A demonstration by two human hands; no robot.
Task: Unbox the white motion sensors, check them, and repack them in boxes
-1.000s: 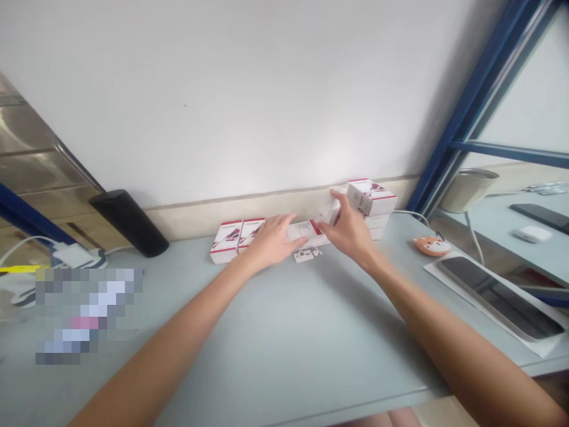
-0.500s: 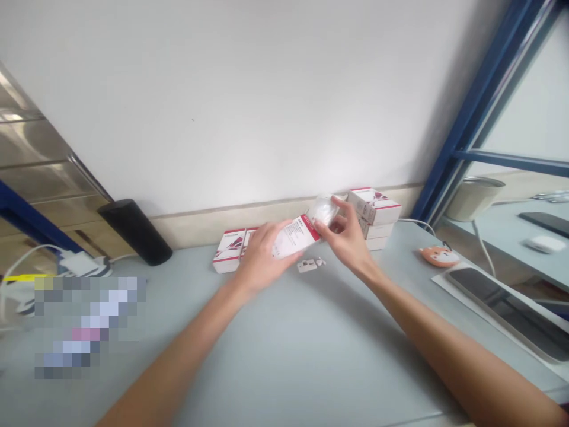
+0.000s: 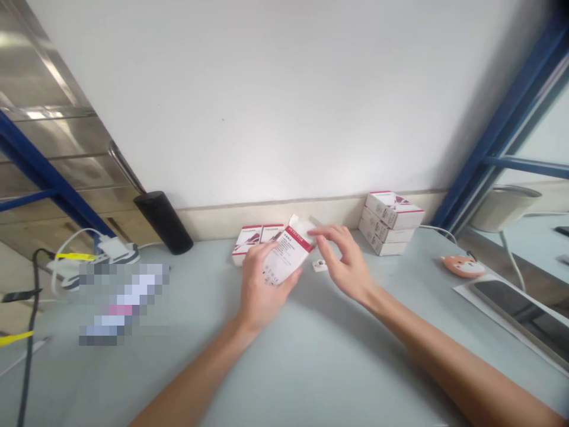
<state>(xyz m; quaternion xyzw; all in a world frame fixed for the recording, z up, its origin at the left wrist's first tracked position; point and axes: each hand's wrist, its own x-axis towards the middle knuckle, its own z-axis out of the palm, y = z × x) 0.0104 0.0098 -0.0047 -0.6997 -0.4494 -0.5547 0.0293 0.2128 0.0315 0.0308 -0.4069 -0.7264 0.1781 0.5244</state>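
Note:
My left hand (image 3: 262,284) is wrapped round a white carton (image 3: 290,255) with a red band reading "DETECTOR". The carton is tilted, its upper end pointing away from me, and a white flap (image 3: 301,223) stands up there. At that end is my right hand (image 3: 344,261), fingers stretched and thumb apart, the fingertips at the carton's edge; whether they press on it I cannot tell. A small white part (image 3: 319,265) lies on the table just beyond the right thumb. Behind the held carton are two similar boxes (image 3: 247,242), partly covered by it and my left hand.
Three white-and-red boxes (image 3: 391,222) are stacked against the wall on the right. A black cylinder (image 3: 163,222) leans at the left back, near white chargers and cables (image 3: 115,249). An orange animal-shaped case (image 3: 464,265) and a dark phone-like slab (image 3: 520,314) lie far right.
The clear-wrapped white item my right hand held at the carton's end no longer shows. My right fingers have loosened, and the carton is turned more upright. The view has shifted left.

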